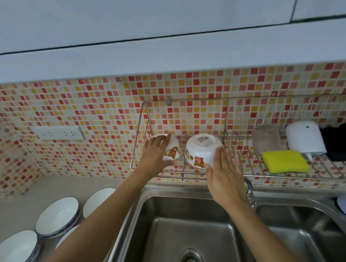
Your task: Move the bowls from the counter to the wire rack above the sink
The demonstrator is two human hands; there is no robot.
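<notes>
Left hand (154,151) gripped left bowl (173,150) on wire rack (139,129); right hand (223,171) pressed flat against right bowl (201,149); counter bowls (57,215) lay seven o'clock, nearer left hand.

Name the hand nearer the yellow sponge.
Right. The right hand touches the right bowl, just left of the yellow sponge; the left hand grips the left bowl, farther away.

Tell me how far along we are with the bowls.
Nothing is clearly finished. In hand: the left hand grips the left bear-print bowl and the right hand touches the right bear-print bowl, both inverted at the wire rack. Left: four shallow white bowls on the counter.
</notes>
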